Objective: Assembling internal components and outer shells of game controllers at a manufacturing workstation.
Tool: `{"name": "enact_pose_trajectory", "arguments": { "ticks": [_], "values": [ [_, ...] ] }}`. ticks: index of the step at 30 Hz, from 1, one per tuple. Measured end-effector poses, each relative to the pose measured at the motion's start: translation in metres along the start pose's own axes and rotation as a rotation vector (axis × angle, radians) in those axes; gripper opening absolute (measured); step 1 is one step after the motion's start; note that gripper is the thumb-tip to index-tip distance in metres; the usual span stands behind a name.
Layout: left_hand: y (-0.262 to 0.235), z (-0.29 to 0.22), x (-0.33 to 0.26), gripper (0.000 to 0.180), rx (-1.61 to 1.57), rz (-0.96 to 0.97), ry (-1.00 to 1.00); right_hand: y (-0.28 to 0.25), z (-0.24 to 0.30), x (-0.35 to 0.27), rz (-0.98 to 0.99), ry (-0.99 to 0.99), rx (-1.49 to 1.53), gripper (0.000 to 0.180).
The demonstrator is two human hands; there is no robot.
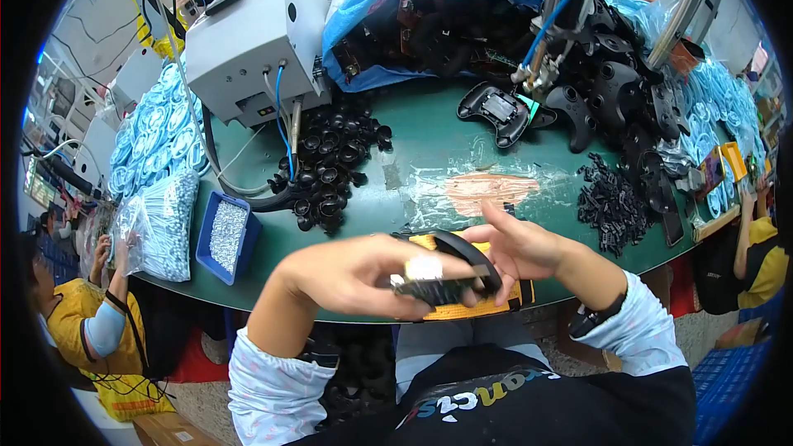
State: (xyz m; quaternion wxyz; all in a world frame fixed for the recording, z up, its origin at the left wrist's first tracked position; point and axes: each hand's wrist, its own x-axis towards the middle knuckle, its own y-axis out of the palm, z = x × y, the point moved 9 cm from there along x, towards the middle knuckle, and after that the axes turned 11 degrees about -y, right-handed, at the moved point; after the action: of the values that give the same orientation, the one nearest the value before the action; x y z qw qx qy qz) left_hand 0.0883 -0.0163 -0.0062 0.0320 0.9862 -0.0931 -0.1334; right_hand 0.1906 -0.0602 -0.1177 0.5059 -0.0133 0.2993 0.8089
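Note:
In front of my body, my left hand point(372, 274) is closed around a black curved controller part point(469, 249). A small green circuit board point(438, 290) shows at its near side, under my left fingers. Beside the part's right edge is my right hand point(529, 249), thumb raised and fingers apart; its fingertips are partly hidden by the part. Under both hands a yellow pad point(472, 310) with black edging lies at the table's near edge.
On the green table point(396, 144) are black cup-shaped parts point(326, 165), a blue bin point(216, 268) of small metallic pieces, a grey machine point(252, 41) and a pile of small black pieces point(615, 206). Black controllers point(611, 91) heap at right. Co-workers sit on both sides.

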Motion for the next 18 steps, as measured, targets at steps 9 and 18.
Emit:
{"name": "enact_pose_trajectory", "arguments": {
  "ticks": [9, 18],
  "values": [
    [0.045, 0.008, 0.012, 0.049, -0.22, 0.041, -0.031, 0.025, 0.017, -0.018, 0.036, -0.41, 0.337, 0.065],
    [0.019, 0.077, 0.003, 0.046, -0.6, -0.363, -0.061, -0.005, 0.02, -0.055, -0.229, -0.699, -0.052, 0.076]
  ]
}}
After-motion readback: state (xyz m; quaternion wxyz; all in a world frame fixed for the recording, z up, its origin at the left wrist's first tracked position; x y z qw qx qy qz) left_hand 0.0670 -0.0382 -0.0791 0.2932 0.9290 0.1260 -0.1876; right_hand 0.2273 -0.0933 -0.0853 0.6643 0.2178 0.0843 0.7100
